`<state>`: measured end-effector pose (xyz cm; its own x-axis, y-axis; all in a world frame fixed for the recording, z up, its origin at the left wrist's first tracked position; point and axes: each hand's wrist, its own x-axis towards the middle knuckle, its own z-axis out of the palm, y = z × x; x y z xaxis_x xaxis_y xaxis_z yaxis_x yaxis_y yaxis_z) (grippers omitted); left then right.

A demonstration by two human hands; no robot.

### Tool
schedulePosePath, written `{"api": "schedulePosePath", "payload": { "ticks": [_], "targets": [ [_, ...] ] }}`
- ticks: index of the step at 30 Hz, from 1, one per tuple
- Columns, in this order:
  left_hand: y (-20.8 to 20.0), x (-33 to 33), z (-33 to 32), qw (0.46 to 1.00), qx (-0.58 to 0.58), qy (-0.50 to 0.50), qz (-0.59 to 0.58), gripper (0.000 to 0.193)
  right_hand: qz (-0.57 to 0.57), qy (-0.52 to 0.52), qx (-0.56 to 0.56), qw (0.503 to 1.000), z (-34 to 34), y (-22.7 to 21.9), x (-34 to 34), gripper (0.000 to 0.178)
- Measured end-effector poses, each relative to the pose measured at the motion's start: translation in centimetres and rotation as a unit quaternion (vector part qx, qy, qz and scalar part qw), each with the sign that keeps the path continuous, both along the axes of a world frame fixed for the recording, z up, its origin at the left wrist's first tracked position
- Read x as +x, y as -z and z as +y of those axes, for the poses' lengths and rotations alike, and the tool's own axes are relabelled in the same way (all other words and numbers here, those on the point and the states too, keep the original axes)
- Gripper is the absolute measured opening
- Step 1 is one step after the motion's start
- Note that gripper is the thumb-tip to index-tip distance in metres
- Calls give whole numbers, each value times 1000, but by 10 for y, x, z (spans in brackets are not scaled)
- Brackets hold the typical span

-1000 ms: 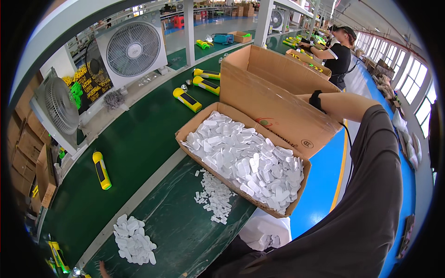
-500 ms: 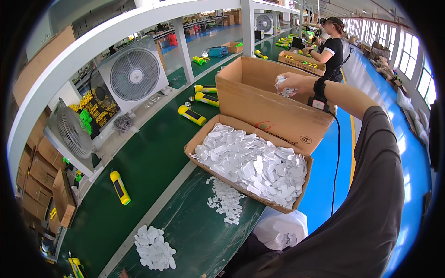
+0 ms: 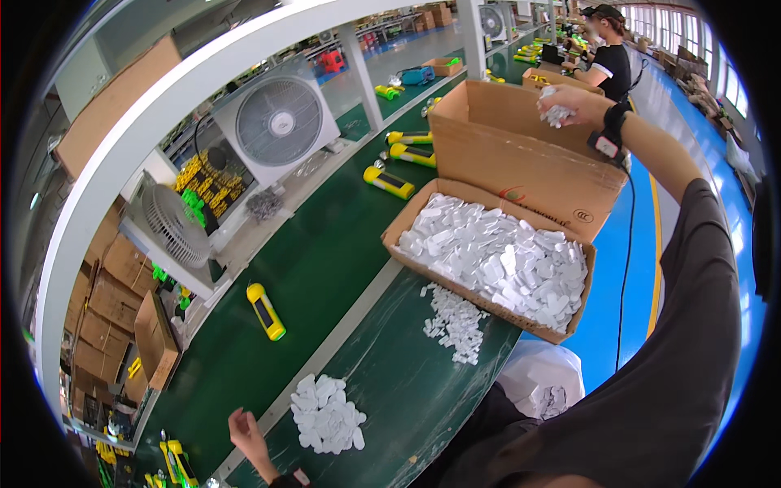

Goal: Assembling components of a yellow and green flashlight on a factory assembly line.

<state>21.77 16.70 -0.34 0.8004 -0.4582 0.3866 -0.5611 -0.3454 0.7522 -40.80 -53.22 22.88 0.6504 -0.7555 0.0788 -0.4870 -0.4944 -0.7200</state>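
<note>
My right hand [image 3: 582,104] is closed around a clump of small white pieces [image 3: 555,112] above the opening of a tall cardboard box [image 3: 512,134]. A shallow cardboard tray [image 3: 392,237] in front of that box is heaped with flat white rounded pieces [image 3: 496,256]. My left hand [image 3: 248,439] hovers over the green surface at the lower left, fingers loosely bent and apart, nothing visible in them. To its right lies a pile of larger white oval pieces [image 3: 325,415]. Smaller white pieces [image 3: 455,324] are scattered by the tray.
A yellow-and-black handheld lamp [image 3: 266,311] lies on the green belt [image 3: 325,293]; several more are behind. Fans [image 3: 279,122] stand along the far side. A white bag [image 3: 541,378] hangs below the table edge. Another person [image 3: 612,65] works farther along the line.
The view has shifted, so the scene sits farther right. My left hand has come into view at the lower left. My right hand still holds the white pieces above the box.
</note>
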Motion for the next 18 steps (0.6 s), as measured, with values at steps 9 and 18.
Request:
{"api": "schedulePosePath", "payload": {
  "ticks": [9,18],
  "targets": [
    [11,23,-15,920,-317,13,231,23,-111,43,139,983,141,-64,136,37],
    [34,21,-12,907,-335,-10,256,24,-71,-44,337,938,288,56,257,27]
  ]
}}
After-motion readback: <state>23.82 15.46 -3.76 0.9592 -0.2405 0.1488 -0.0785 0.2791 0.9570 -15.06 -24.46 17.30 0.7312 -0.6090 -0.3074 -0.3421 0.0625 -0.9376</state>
